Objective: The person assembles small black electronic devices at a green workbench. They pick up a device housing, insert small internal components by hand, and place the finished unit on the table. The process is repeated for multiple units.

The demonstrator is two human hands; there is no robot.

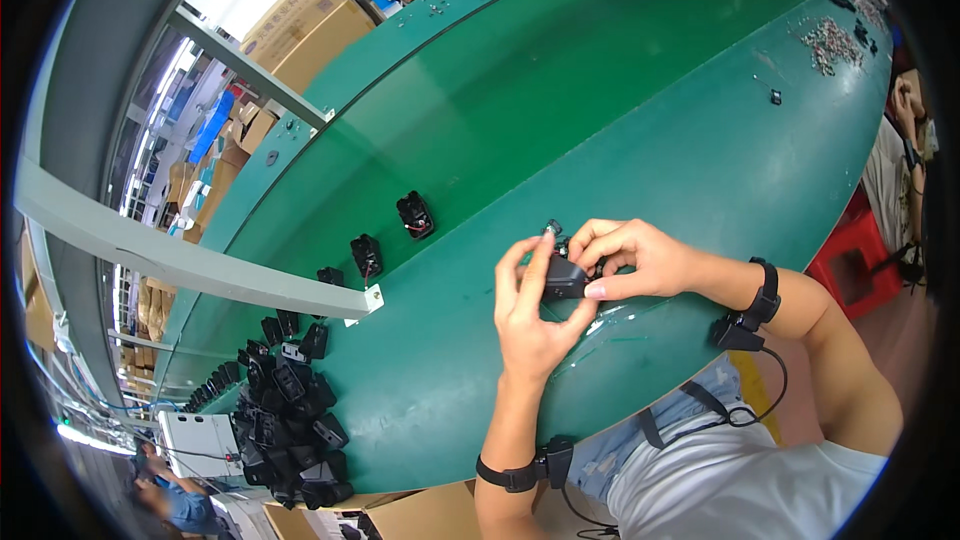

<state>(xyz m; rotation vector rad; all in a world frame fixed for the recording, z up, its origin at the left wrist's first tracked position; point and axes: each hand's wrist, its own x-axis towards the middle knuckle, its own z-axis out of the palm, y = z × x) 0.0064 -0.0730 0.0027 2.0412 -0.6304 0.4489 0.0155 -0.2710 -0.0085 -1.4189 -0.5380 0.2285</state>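
A small black plastic housing (565,280) is held between my two hands above the green bench. My left hand (530,310) grips it from the left, thumb beneath and fingers along its far side. On the other side my right hand (642,262) has its thumb against the housing's near right edge, its fingers curled over the top. What the right fingertips pinch is hidden. Small dark and metallic parts (553,227) show just beyond the fingertips. A clear, shiny sheet or film (610,332) lies on the bench below my hands.
Black housings (416,215) stand on the brighter green strip. A heap of black housings (290,420) lies at left. A grey metal frame (200,260) crosses the left side. Small parts (830,45) are piled far right. A red stool (855,255) and another person (905,150) are at right.
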